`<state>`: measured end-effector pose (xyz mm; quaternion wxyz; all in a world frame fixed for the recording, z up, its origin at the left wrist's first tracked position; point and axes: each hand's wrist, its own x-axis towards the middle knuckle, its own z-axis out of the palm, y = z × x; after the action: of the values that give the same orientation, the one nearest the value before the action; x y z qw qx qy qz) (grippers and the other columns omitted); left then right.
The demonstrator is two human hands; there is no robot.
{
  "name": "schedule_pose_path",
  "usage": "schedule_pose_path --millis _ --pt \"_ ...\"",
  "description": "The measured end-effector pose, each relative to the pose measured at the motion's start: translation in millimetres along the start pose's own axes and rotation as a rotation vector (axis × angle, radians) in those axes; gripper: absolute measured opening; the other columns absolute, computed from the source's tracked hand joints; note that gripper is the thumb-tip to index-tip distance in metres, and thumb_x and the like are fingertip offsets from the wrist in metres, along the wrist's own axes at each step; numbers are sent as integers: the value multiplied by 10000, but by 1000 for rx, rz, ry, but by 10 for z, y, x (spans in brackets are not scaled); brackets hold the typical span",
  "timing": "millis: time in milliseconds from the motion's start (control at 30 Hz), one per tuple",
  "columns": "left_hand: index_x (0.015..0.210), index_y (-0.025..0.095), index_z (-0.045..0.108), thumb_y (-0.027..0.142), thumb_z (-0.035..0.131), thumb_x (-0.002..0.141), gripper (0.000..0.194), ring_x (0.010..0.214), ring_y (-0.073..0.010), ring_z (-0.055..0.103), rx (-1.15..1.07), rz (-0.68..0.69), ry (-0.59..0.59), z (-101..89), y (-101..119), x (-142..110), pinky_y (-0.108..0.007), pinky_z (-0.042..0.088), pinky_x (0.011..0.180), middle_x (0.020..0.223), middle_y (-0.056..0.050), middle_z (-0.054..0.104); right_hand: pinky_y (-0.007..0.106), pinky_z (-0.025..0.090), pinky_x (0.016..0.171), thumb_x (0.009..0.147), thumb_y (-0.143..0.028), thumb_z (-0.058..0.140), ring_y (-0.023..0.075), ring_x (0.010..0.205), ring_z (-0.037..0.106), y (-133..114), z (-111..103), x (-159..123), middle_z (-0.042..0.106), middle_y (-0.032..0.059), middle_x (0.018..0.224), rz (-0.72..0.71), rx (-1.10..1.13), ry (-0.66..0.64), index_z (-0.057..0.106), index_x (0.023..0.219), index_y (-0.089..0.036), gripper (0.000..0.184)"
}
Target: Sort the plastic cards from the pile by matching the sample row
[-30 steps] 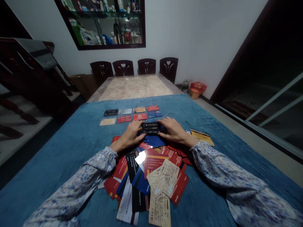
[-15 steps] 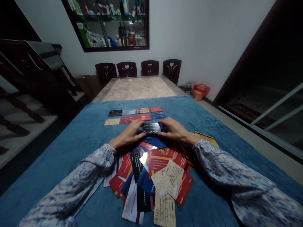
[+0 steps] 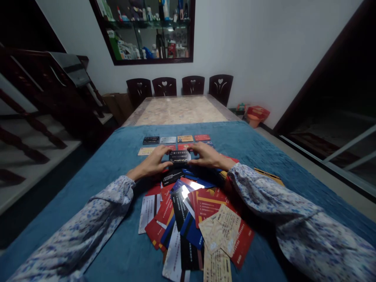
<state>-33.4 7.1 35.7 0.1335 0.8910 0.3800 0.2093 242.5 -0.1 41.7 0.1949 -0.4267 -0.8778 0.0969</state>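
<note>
A black card [image 3: 180, 156] with pale print is held up between my two hands above the blue cloth. My left hand [image 3: 154, 161] pinches its left edge between thumb and fingers. At the opposite edge, my right hand [image 3: 205, 156] grips it the same way. Below lies a loose heap of cards: red cards [image 3: 207, 209], beige cards [image 3: 217, 268], blue cards [image 3: 190, 231] and black ones, overlapping at many angles. Behind the hands, cards lie in two rows, among them a black card [image 3: 150, 140], a silver card [image 3: 167, 140], an orange card [image 3: 185, 138] and a red card [image 3: 202, 137]. My hands partly hide the nearer row.
The blue cloth [image 3: 114, 156] covers the near part of a long table [image 3: 188, 109]. A yellow card [image 3: 270, 177] lies right of my right forearm. Several dark chairs [image 3: 193, 85] stand at the far end. A stair railing [image 3: 26, 113] is at left, a red bag [image 3: 258, 112] at right.
My hands have moved left relative to the heap and toward the rows with the black card, uncovering another black card on the heap. The camera view has turned left.
</note>
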Motion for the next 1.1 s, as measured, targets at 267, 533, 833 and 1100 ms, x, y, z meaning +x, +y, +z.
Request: schedule_pose_path --millis 267,533,833,1100 --pt "1254 167 627 379 674 841 467 1060 -276 590 54 -92 3 -206 -236 -104 -444 510 980 1126 -100 610 312 440 786 819 -435 819 236 906 640 -93 111 428 726 107 973 -36 -43 -40 718 1260 -127 547" --pt "1237 167 634 398 664 818 480 1096 -301 587 79 -146 0 -326 -506 -140 -477 498 1017 1194 -124 615 281 409 737 824 -448 806 236 914 646 -219 165 765 736 103 965 -53 -129 -88 749 1181 -137 478" --pt "1195 166 660 357 671 793 445 1065 -289 590 126 -201 -8 -509 -829 -98 -457 496 996 1123 -109 627 266 380 678 824 -497 787 216 859 655 -263 259 1183 746 76 947 -66 -104 -118 749 1184 -176 484" --pt "1222 175 651 402 643 779 498 984 -261 573 165 -248 -28 -654 -1120 -68 -400 505 928 1058 -80 613 268 412 675 827 -500 766 218 906 669 -300 349 1542 758 96 1061 -26 -97 -169 752 1217 -178 506"
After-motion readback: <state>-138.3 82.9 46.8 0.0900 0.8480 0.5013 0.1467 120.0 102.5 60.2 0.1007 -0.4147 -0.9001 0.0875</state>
